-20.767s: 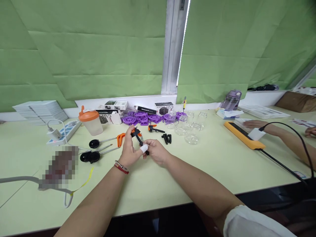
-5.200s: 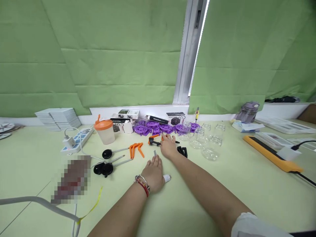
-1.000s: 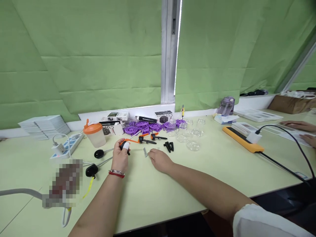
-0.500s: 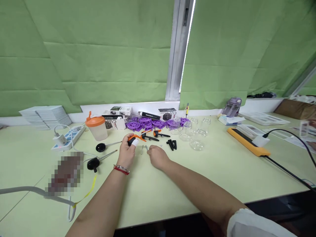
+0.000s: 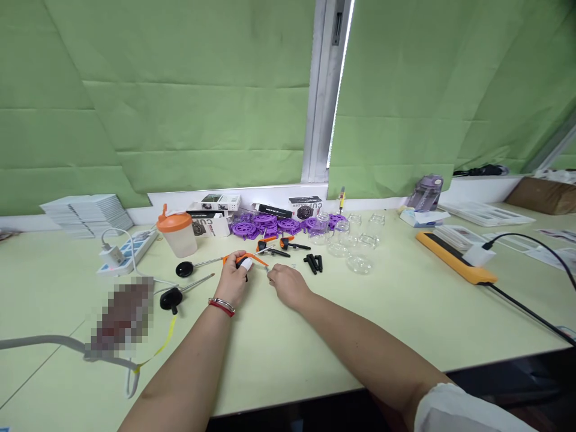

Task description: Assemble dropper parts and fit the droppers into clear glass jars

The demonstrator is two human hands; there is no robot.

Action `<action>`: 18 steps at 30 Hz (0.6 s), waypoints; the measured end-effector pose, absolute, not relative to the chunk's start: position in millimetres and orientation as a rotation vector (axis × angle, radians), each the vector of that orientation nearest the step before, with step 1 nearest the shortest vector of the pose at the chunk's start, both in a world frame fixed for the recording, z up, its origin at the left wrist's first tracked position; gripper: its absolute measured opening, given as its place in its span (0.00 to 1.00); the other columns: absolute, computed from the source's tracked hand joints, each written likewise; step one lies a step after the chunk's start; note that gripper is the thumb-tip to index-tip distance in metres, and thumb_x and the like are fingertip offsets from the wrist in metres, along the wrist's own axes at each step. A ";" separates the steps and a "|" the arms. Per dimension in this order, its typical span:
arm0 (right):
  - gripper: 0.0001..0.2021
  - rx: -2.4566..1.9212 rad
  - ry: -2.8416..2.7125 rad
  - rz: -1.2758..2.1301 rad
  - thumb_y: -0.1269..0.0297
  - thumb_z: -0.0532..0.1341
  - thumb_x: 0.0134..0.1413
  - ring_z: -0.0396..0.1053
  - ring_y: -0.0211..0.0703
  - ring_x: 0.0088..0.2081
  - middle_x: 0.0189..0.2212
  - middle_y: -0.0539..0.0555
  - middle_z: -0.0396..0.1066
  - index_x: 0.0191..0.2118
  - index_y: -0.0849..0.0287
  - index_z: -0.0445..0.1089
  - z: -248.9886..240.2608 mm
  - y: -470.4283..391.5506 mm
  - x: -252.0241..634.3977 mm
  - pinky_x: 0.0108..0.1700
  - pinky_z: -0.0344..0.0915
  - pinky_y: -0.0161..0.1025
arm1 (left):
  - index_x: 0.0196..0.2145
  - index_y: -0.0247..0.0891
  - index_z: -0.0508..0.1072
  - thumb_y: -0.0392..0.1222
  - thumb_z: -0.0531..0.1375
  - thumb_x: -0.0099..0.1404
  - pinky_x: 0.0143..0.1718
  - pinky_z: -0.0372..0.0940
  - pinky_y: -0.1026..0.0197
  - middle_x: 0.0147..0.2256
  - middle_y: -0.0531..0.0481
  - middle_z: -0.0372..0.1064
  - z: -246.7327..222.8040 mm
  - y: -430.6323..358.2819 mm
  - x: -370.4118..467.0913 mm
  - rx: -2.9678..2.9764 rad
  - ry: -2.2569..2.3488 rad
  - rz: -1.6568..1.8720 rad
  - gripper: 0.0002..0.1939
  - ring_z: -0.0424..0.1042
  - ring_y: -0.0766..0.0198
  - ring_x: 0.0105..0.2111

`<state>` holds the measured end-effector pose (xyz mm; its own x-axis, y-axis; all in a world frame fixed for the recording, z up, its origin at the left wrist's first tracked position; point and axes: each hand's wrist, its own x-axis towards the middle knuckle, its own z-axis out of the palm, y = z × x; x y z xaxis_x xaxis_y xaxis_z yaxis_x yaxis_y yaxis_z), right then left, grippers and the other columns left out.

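Observation:
My left hand (image 5: 234,279) is wrapped round an orange and black part (image 5: 252,258), with a white cover on one fingertip. Just right of it, my right hand (image 5: 288,284) is closed in a pinch on a small metal piece (image 5: 268,270), close to the tip of the orange part. Beyond the hands lie two more orange and black parts (image 5: 294,245) with black stems. Several black tubes (image 5: 314,264) rest to the right. Two black knobs on metal rods (image 5: 184,269) (image 5: 171,299) are left of my left hand.
Purple rings (image 5: 288,225) and boxes (image 5: 306,207) line the back. Clear jars (image 5: 360,263) stand right of centre. An orange-lidded cup (image 5: 177,234) and a power strip (image 5: 139,249) are left; an orange power strip (image 5: 454,258) is right. A grey hanger (image 5: 58,342) lies front left.
The orange part in my left hand has turned and moved towards my right hand, so its tip is now at the small metal piece. The view has shifted slightly.

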<state>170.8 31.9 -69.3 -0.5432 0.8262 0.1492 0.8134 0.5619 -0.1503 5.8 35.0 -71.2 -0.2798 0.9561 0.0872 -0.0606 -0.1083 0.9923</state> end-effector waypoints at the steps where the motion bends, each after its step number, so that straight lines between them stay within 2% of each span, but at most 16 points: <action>1: 0.09 -1.370 -2.589 0.107 0.72 0.54 0.57 0.66 0.40 0.37 0.38 0.55 0.69 0.35 0.60 0.72 -69.8 32.4 170.9 0.33 0.52 0.35 | 0.43 0.39 0.66 0.44 0.63 0.51 0.38 0.63 0.59 0.38 0.50 0.66 -72.4 35.6 6.8 1.065 1.305 1.505 0.21 0.69 0.66 0.32; 6: 0.10 -1.365 -2.567 0.174 0.73 0.54 0.58 0.66 0.40 0.39 0.37 0.55 0.69 0.35 0.59 0.73 -72.7 34.3 171.5 0.35 0.53 0.35 | 0.40 0.38 0.67 0.43 0.62 0.53 0.36 0.65 0.59 0.35 0.48 0.67 -75.5 35.0 14.3 1.050 1.280 1.446 0.16 0.69 0.67 0.29; 10: 0.10 -1.380 -2.534 0.209 0.69 0.54 0.59 0.66 0.40 0.39 0.38 0.55 0.70 0.36 0.59 0.74 -72.5 34.2 172.5 0.35 0.53 0.35 | 0.39 0.38 0.67 0.42 0.62 0.54 0.36 0.64 0.61 0.36 0.48 0.67 -76.1 32.5 19.6 1.055 1.271 1.434 0.15 0.69 0.67 0.30; 18: 0.11 -1.388 -2.541 0.238 0.71 0.54 0.58 0.67 0.39 0.36 0.36 0.55 0.70 0.36 0.59 0.75 -72.4 33.1 175.3 0.34 0.54 0.35 | 0.45 0.40 0.65 0.41 0.60 0.55 0.35 0.61 0.62 0.40 0.49 0.66 -71.0 32.7 12.1 1.170 1.369 1.565 0.19 0.69 0.63 0.37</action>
